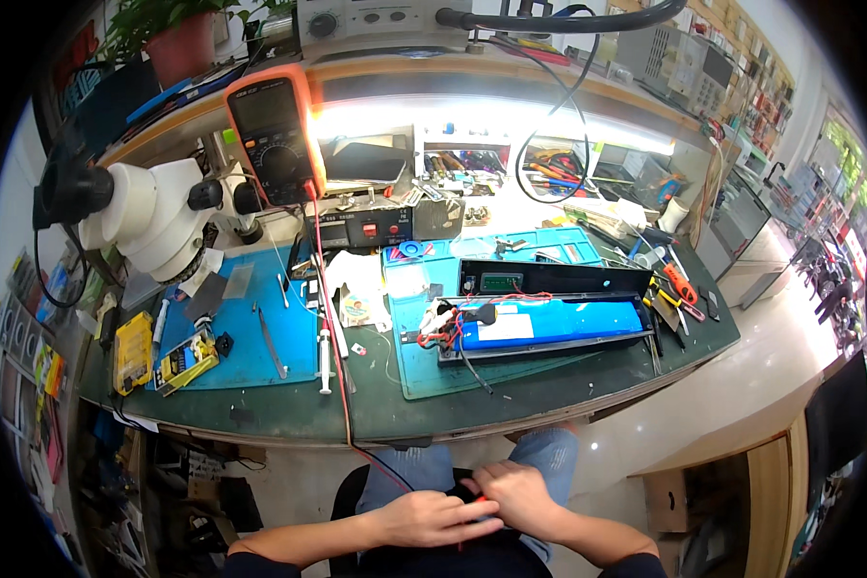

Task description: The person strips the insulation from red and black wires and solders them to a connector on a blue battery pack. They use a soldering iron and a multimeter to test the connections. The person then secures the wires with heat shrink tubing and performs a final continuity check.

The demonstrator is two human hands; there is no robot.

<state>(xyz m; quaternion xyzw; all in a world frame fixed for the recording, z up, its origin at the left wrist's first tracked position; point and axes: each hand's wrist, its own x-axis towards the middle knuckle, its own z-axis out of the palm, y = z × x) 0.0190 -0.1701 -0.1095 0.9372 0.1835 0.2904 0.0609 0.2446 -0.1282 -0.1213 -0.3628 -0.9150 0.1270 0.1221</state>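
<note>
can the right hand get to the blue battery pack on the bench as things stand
Probably yes. The right hand is down in the lap against the left hand, pinching a red probe. The blue battery pack lies uncovered near the bench's front edge.

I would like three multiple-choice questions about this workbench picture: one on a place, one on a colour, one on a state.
1. Where are both hands?
A. on the bench
B. over the lap, below the bench edge
C. on the microscope

2. What colour is the multimeter casing?
A. orange
B. green
C. white

3. How is the long black case?
A. closed
B. open, with a blue pack inside
C. upside down

Answers:
1 B: the left hand and right hand meet over the lap.
2 A: the multimeter has an orange rim.
3 B: the black case shows the blue pack.
</note>
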